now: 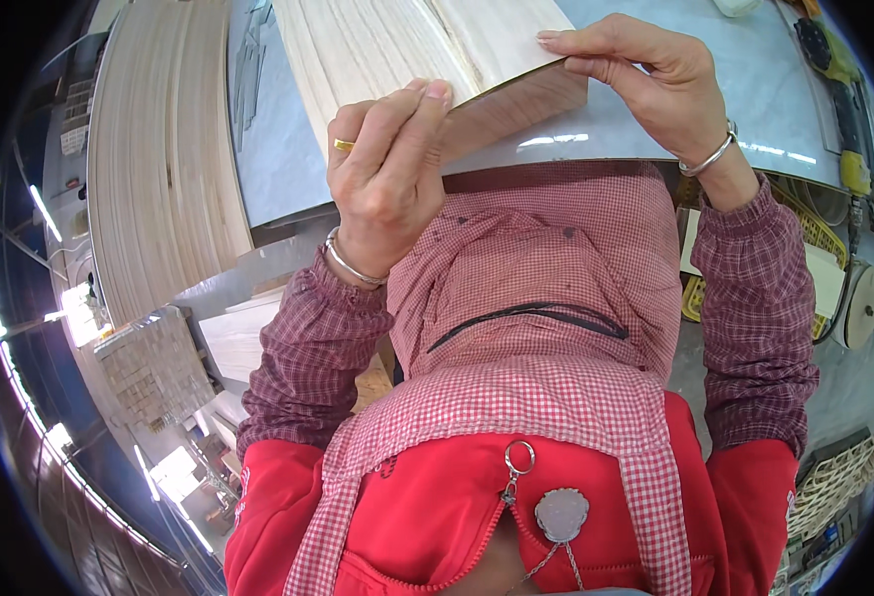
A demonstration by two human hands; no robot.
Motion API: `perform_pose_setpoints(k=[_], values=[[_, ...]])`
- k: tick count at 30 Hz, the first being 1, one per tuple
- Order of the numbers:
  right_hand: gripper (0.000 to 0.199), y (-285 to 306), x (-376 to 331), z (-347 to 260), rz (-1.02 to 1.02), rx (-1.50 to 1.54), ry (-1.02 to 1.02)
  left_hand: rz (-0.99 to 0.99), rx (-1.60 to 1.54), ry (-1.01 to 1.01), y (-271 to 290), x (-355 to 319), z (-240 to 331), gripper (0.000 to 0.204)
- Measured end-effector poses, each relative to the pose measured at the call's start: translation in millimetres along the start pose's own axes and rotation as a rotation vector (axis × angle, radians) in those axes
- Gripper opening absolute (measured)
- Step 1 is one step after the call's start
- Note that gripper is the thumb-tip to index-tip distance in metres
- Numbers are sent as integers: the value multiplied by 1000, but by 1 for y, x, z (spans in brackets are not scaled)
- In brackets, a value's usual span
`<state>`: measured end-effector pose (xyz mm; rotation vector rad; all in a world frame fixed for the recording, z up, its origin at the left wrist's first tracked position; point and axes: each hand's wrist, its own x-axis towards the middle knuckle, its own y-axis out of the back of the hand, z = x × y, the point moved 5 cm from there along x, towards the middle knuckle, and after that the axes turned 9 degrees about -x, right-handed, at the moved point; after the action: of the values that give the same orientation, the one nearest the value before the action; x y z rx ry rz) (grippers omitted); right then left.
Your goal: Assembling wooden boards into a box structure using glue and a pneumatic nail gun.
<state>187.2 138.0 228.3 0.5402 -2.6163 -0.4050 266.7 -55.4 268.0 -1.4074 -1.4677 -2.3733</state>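
While both your hands pinch its near edge, the veneer sheet (407, 45) stays thin, light, brittle.
Left hand (387, 179) and right hand (646, 74) are clamped on it; support beyond the grip.

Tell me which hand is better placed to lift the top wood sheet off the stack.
Probably the right hand: its fingertips pinch the raised edge of the top wood sheet. The left hand only grips the near corner, seemingly steadying it.
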Motion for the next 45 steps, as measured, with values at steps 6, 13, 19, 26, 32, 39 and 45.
perform_pose_setpoints(k=[6,13,19,26,32,39,45], values=[[24,1,-2,-3,31,93,89,3,4,2,0,0,-1,28],[27,19,-24,30,259,178,-235,-39,27,13,0,-3,-14,27],[28,100,-57,51,591,-506,-435,-74,74,19,-3,-15,-17,25],[49,235,-116,100,348,-1587,-497,-20,35,20,-5,-10,-13,26],[64,260,-99,124,27,-1543,-823,52,6,9,-1,-14,-24,30],[48,286,-90,132,13,-1385,-958,84,24,-41,-3,-22,-26,32],[25,212,-72,0,158,-627,-1017,100,41,-50,-5,-20,-26,29]])
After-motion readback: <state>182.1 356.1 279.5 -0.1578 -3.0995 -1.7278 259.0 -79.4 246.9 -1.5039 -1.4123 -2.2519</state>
